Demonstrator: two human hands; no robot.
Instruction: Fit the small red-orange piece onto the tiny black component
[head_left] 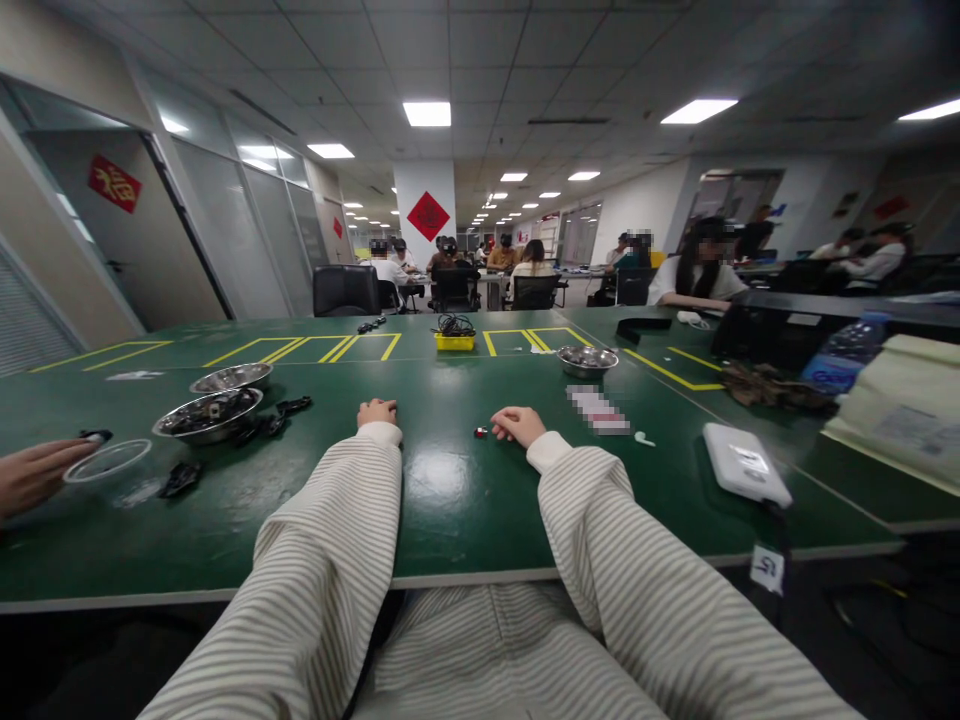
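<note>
On the green table, my left hand point(377, 411) rests with its fingers curled in, and whatever may be inside them is hidden. My right hand point(519, 425) lies to the right of it, fingers loosely bent and a little apart, with nothing visible in them. Just left of its fingertips sits a small red and white piece point(480, 432), too small to name, apart from the hand. Beyond my right hand are a pale card-like item point(598, 409), blurred out in part, and a white earbud point(644, 439).
Metal bowls point(208, 415) with dark parts stand left, near another person's hand point(34, 475) and a clear plastic tub point(109, 462). Another metal bowl point(587, 361), a yellow box of cables point(454, 335), a white power bank point(746, 467) and a water bottle point(847, 355) are also here.
</note>
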